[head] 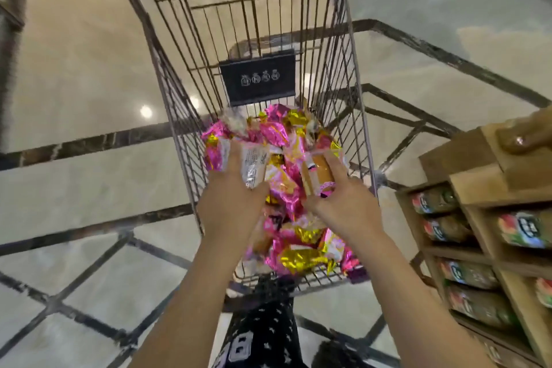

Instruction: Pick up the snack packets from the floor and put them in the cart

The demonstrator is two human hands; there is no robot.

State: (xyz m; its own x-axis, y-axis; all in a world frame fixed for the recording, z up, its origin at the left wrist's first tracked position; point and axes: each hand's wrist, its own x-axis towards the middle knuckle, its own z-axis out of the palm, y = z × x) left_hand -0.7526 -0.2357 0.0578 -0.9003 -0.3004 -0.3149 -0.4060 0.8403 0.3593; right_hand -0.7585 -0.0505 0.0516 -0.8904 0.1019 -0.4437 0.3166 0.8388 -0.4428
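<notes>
Head view: the left hand point(236, 191) grips a silver-backed packet point(254, 169), with the thumb curled across its lower end and the fingers reaching up behind a pink wrapper. The right hand point(339, 199) grips an orange-brown packet point(317, 174), with the index finger laid along its side and the thumb below it. Between the two hands sits a bundle of pink-and-gold snack packets point(274, 131), squeezed from both sides. Its top is blurred, so it cannot be told which packets are gripped and which only rest on others. The bundle is inside the wire walls of the cart point(357, 116), above a heap of packets point(301, 257) already lying in the basket.

Probable hazards:

1. Slip. The wrappers look like glossy foil, and the middle of the bundle appears to be held by side pressure alone. If one hand eases before the other, packets are likely to fall unevenly.
2. Snagging. The outermost pink wrapper lies close to the left wire wall. A release there may catch it in the wires.
3. Collision. A wooden shelf point(466, 188) stocked with green packets point(433, 202) stands just beside the cart's right side. A wide right elbow could dislodge stock.
4. Cart movement. The polished floor point(89, 69) offers little grip, so leaning on the cart's rim could shift it.
</notes>
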